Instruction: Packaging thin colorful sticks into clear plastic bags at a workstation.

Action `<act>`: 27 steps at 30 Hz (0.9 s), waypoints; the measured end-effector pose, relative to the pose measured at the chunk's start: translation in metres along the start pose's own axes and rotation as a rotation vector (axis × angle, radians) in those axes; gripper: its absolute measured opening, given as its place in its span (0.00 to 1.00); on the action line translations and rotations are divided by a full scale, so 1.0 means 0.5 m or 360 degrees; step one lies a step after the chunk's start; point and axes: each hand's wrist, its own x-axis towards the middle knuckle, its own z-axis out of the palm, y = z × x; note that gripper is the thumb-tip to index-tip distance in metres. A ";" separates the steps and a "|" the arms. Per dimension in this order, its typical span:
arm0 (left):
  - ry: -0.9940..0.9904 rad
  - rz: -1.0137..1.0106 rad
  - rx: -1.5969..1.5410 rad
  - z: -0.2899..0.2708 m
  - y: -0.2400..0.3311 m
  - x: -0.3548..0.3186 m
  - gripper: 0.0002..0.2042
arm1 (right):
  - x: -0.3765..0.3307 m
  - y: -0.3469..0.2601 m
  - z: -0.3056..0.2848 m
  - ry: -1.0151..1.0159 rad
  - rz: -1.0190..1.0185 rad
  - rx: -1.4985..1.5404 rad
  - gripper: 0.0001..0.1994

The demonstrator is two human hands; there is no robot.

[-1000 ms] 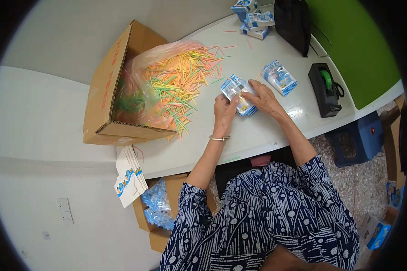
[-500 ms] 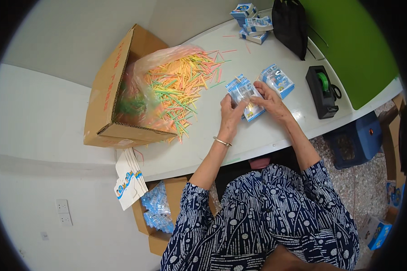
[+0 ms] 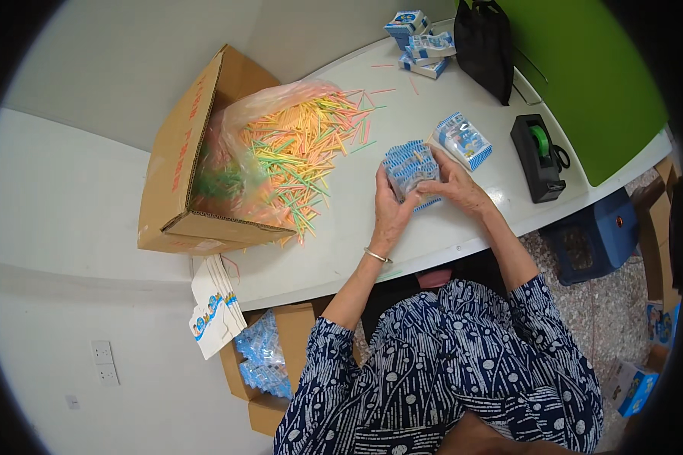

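Between my two hands is a small stack of blue-and-white plastic packets (image 3: 411,165), held over the table. My left hand (image 3: 393,211) grips the stack along its left side, thumb on top. On the other side, my right hand (image 3: 461,188) closes round its right edge, with the thumb laid across the front. The undersides of the packets and some fingertips are hidden. Just beyond my right hand, another blue-and-white packet (image 3: 463,140) lies flat on the white table (image 3: 349,243).
A tipped cardboard box (image 3: 176,167) spills many coloured sticks (image 3: 303,152) from a clear bag at left. A black tape dispenser (image 3: 536,159), black bag (image 3: 484,49) and small boxes (image 3: 421,45) stand farther right and back. Below the table's edge, an open carton (image 3: 296,326) holds packets.
My hands have drawn the packets together into a more squared stack, tilting it more upright. The packet lying on the table has stayed put.
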 end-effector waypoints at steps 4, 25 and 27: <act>-0.0096 0.0055 -0.0026 -0.019 0.039 -0.011 0.36 | 0.000 -0.067 0.023 -0.0356 0.0073 0.0148 0.42; -0.0373 0.0101 0.0481 -0.079 -0.003 -0.037 0.44 | -0.010 0.001 0.015 -0.0597 -0.0063 -0.0568 0.45; -0.0411 0.0128 0.0559 -0.090 0.009 -0.035 0.46 | -0.017 -0.004 0.012 -0.0607 -0.0042 -0.0543 0.44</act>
